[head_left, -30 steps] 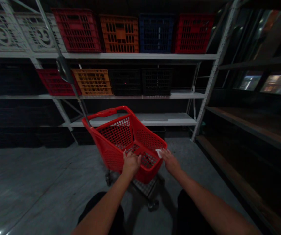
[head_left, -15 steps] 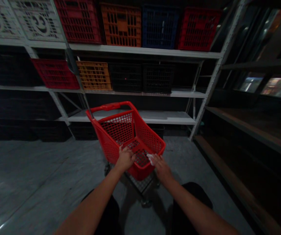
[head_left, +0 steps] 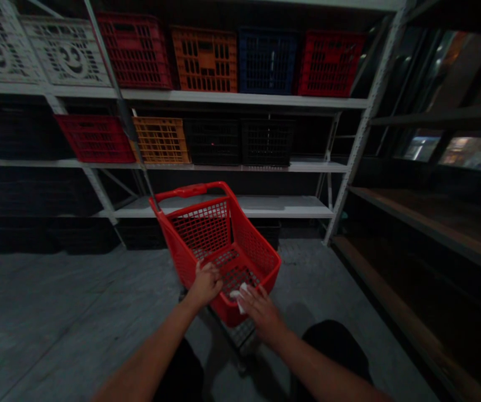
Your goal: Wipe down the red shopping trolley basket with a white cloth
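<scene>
The right hand (head_left: 263,317), its grip closed on a crumpled white cloth (head_left: 242,297), meets the near rim of the red plastic shopping cart (head_left: 257,247), whose long axis runs away forward-left. The left hand (head_left: 205,283) curls loosely over the left rim.

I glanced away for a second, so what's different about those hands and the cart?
The right hand has carried its white cloth leftward along the near rim of the red cart, away from the right corner and closer to the left hand. Nothing was visibly let go. The left hand stays at the left rim; the shelved crates are unchanged.
</scene>
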Motion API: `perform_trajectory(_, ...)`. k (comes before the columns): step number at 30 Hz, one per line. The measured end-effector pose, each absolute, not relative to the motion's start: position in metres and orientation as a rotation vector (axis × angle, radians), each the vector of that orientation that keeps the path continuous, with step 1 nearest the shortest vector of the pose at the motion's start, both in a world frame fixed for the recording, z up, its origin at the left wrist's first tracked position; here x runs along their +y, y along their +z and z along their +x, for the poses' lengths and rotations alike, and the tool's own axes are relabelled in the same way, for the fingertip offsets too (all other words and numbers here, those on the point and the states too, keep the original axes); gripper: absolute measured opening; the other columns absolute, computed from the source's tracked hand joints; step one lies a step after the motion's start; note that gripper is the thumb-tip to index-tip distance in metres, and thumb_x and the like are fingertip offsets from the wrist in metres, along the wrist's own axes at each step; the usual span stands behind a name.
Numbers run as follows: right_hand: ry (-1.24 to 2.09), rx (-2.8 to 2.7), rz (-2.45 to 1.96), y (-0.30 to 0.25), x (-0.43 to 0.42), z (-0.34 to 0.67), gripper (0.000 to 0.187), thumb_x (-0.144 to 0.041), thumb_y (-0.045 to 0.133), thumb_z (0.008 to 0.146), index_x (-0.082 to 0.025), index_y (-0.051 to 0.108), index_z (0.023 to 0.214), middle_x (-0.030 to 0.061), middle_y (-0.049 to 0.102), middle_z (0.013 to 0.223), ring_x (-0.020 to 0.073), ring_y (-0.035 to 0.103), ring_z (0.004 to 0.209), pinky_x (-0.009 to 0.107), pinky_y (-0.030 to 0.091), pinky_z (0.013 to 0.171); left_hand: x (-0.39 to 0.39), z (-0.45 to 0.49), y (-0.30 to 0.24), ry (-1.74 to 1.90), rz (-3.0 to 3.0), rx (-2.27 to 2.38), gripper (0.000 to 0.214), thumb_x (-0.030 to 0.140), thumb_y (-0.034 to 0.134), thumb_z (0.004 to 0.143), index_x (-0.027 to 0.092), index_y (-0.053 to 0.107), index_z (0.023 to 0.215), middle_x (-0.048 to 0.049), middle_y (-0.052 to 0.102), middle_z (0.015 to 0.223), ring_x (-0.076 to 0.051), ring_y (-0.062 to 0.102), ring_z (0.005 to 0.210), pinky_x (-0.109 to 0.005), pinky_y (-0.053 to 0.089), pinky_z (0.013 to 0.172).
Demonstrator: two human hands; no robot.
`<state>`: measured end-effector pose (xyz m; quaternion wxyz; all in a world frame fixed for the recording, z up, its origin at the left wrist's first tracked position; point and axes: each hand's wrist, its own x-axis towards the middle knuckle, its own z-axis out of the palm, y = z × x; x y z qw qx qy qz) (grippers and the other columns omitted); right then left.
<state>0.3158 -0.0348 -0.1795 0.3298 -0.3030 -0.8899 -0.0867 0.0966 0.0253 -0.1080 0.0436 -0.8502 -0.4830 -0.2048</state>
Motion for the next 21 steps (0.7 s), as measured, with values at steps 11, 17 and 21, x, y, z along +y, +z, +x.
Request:
perform_trajectory(11,-0.326,-2.173,-1.012,-0.149,0.037,0.403,0.065,0.005,0.032,0.074,-0.021,0.037,0.133,0.0056,0.044,0.134,0.0197,0.022,0.133,0.051,0.031,0.103,0.019,0.046,-0.090,-0.343,-2.658,-1.522,0.018,0.020,0.044,0.068,0.019,0.055,0.055,-0.0001,0.061,0.068,-0.017,0.054,0.087,-0.047,0.013,0.104)
perform_trajectory(17,-0.029,-2.060,-0.884,-0.167,0.018,0.358,0.055,-0.003,0.031,0.085,-0.026,0.034,0.135,0.0028,0.041,0.136,0.0155,0.038,0.125,0.037,0.039,0.101,-0.007,0.105,-0.081,-0.296,-2.408,-1.873,0.040,0.036,0.029,0.087,0.017,0.063,0.078,-0.0100,0.067,0.082,-0.021,0.060,0.086,-0.041,0.035,0.091)
perform_trajectory(21,-0.021,-1.977,-0.848,-0.188,-0.004,0.340,0.053,-0.005,0.033,0.086,-0.023,0.034,0.136,0.0060,0.039,0.137,0.0185,0.039,0.124,0.037,0.040,0.100,-0.033,0.160,-0.104,-0.286,-2.401,-2.102,0.058,0.045,0.014,0.089,0.014,0.063,0.090,-0.0151,0.067,0.082,-0.024,0.064,0.079,-0.035,0.045,0.070)
